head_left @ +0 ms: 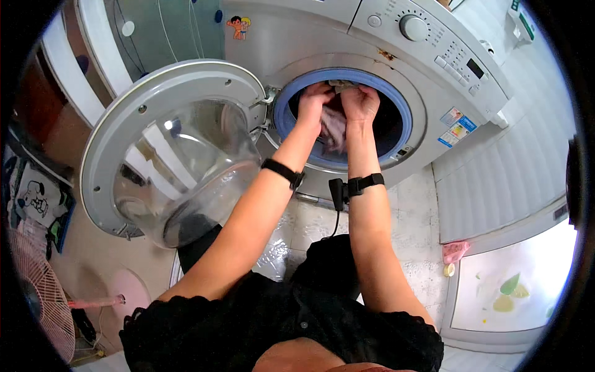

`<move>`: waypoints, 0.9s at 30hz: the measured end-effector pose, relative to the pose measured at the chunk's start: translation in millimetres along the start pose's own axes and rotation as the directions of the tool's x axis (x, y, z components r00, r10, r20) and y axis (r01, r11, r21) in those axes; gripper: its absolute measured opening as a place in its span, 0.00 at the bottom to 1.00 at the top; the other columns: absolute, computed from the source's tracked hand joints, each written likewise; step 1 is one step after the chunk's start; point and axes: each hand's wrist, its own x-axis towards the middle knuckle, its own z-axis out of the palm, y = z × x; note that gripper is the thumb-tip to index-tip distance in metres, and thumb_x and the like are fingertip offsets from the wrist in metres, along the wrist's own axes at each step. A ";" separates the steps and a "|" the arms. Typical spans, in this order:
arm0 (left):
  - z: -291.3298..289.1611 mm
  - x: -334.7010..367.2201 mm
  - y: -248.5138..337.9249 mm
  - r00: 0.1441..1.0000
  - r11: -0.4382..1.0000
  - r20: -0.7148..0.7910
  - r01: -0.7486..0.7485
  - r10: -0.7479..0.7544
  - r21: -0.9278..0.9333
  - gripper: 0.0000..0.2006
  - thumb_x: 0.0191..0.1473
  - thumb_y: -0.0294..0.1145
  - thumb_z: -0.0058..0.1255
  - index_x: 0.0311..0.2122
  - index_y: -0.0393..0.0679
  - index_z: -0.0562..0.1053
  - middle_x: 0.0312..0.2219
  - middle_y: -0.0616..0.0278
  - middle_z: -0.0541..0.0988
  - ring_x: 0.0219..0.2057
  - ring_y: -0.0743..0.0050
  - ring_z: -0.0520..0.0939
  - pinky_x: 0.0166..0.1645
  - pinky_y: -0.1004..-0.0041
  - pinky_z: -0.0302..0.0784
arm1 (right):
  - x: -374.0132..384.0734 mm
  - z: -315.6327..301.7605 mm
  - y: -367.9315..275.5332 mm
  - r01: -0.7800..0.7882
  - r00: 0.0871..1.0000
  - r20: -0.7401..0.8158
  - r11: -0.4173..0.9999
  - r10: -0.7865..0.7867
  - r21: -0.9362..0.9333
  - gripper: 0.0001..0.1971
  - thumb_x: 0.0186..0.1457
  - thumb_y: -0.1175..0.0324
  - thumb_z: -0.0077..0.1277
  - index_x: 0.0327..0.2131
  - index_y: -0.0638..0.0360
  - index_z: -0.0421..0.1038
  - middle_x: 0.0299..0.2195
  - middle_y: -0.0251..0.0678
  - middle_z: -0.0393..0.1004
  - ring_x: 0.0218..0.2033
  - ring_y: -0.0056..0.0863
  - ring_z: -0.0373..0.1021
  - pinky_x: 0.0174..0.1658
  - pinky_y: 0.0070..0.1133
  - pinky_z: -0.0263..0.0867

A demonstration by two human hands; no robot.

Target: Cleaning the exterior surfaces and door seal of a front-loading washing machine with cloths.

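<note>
Both my arms reach through the round opening of a front-loading washing machine (316,37). My left hand (313,106) is at the left of the opening, its fingers curled at the upper edge of the laundry. Beside it, my right hand (361,105) is closed, palm partly showing, fingers bent inward. Between them hangs a crumpled greyish-pink cloth (333,129), gripped by both hands. A bit of greenish-beige cloth (342,84) shows above, near the top of the blue rubber seal (406,118). The drum's inside is dark, and most fingertips are hidden.
The machine's door (99,167) stands swung out to the left, its clear bowl (186,167) near my left forearm. A pink fan (40,285) is at lower left. The tiled floor (406,217) looks wet. A frosted panel (514,285) with leaf pictures is at right.
</note>
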 end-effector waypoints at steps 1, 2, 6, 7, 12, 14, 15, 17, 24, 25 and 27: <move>9.6 10.8 3.8 0.996 0.976 -0.045 0.063 -0.074 -0.207 0.13 0.46 0.19 0.50 0.39 0.36 0.75 0.39 0.57 0.79 0.43 0.60 0.77 0.52 0.62 0.70 | 2.9 -0.7 -2.4 -0.001 0.999 0.040 0.999 0.003 -0.052 0.23 0.35 0.86 0.39 0.40 0.66 0.72 0.45 0.42 0.73 0.51 0.41 0.64 0.64 0.36 0.51; 13.6 18.3 9.0 0.979 0.935 -0.064 0.164 -0.193 -0.315 0.12 0.46 0.19 0.50 0.38 0.37 0.75 0.39 0.57 0.79 0.42 0.58 0.77 0.52 0.61 0.70 | 5.3 -2.0 -4.9 0.000 0.997 0.080 0.994 0.008 -0.105 0.21 0.36 0.85 0.41 0.39 0.66 0.72 0.45 0.43 0.73 0.52 0.41 0.64 0.64 0.35 0.52; 15.1 29.4 8.2 0.975 0.860 0.017 0.203 -0.221 -0.468 0.10 0.47 0.21 0.51 0.37 0.39 0.76 0.39 0.56 0.79 0.42 0.56 0.77 0.52 0.58 0.71 | 11.5 -6.2 -12.8 0.100 0.992 -0.043 0.957 -0.116 -0.271 0.20 0.36 0.86 0.41 0.37 0.66 0.72 0.41 0.42 0.74 0.47 0.40 0.66 0.58 0.34 0.58; 15.8 28.1 5.4 0.976 0.827 0.071 0.211 -0.204 -0.520 0.10 0.48 0.22 0.52 0.37 0.39 0.76 0.39 0.56 0.79 0.42 0.56 0.78 0.53 0.58 0.71 | 11.7 -8.8 -17.9 0.084 0.992 -0.066 0.960 -0.106 -0.268 0.19 0.36 0.87 0.41 0.36 0.65 0.72 0.40 0.41 0.74 0.46 0.39 0.67 0.55 0.33 0.60; 7.0 38.2 4.4 0.963 0.764 0.224 0.256 -0.149 -0.592 0.11 0.49 0.24 0.54 0.39 0.40 0.75 0.40 0.55 0.79 0.42 0.57 0.78 0.53 0.59 0.72 | 9.2 -1.3 -13.2 0.034 0.991 -0.109 0.946 -0.073 -0.323 0.18 0.36 0.88 0.42 0.33 0.64 0.71 0.36 0.39 0.74 0.40 0.38 0.67 0.45 0.30 0.64; 2.7 40.4 7.4 0.958 0.760 0.267 0.251 -0.105 -0.600 0.11 0.50 0.25 0.54 0.40 0.40 0.75 0.40 0.55 0.79 0.42 0.57 0.78 0.53 0.59 0.72 | 6.5 2.1 -9.5 0.028 0.990 -0.118 0.945 -0.070 -0.325 0.18 0.36 0.89 0.42 0.34 0.65 0.71 0.37 0.39 0.73 0.41 0.37 0.68 0.48 0.29 0.64; -0.1 36.8 6.9 0.952 0.772 0.229 0.298 -0.201 -0.562 0.11 0.51 0.27 0.54 0.41 0.40 0.75 0.40 0.56 0.79 0.42 0.58 0.78 0.53 0.59 0.72 | 2.0 3.3 -8.2 0.021 0.991 -0.119 0.943 -0.064 -0.332 0.18 0.36 0.89 0.42 0.34 0.65 0.71 0.37 0.39 0.73 0.41 0.37 0.68 0.48 0.29 0.64; -6.4 27.2 6.1 0.941 0.778 0.178 0.338 -0.287 -0.530 0.11 0.52 0.29 0.54 0.41 0.40 0.75 0.40 0.56 0.79 0.43 0.58 0.78 0.53 0.60 0.72 | -4.4 6.9 -2.3 -0.008 0.989 -0.142 0.937 -0.045 -0.350 0.19 0.36 0.89 0.41 0.35 0.65 0.71 0.38 0.39 0.73 0.43 0.38 0.68 0.52 0.30 0.63; 8.4 13.8 0.1 0.973 0.801 0.168 0.227 -0.160 -0.554 0.12 0.54 0.33 0.55 0.44 0.46 0.73 0.40 0.60 0.78 0.44 0.60 0.77 0.52 0.60 0.71 | -3.9 6.3 4.3 0.153 0.987 0.022 0.893 -0.159 -0.423 0.22 0.39 0.89 0.42 0.42 0.66 0.70 0.43 0.42 0.73 0.48 0.39 0.67 0.58 0.31 0.60; 11.3 11.0 0.1 0.974 0.797 0.151 0.227 -0.171 -0.560 0.12 0.54 0.33 0.55 0.44 0.46 0.73 0.39 0.60 0.78 0.43 0.60 0.77 0.52 0.60 0.71 | -8.4 3.9 1.0 0.188 0.982 0.066 0.853 -0.178 -0.488 0.23 0.39 0.88 0.42 0.42 0.66 0.70 0.43 0.42 0.73 0.48 0.39 0.67 0.58 0.32 0.60; 23.2 2.2 1.2 0.987 0.811 0.028 0.148 -0.161 -0.566 0.10 0.53 0.28 0.55 0.42 0.47 0.73 0.39 0.63 0.78 0.42 0.65 0.77 0.50 0.63 0.73 | -18.6 -4.3 -19.2 0.121 0.980 -0.064 0.821 -0.188 -0.558 0.23 0.41 0.85 0.41 0.45 0.66 0.69 0.45 0.44 0.72 0.48 0.40 0.67 0.57 0.34 0.62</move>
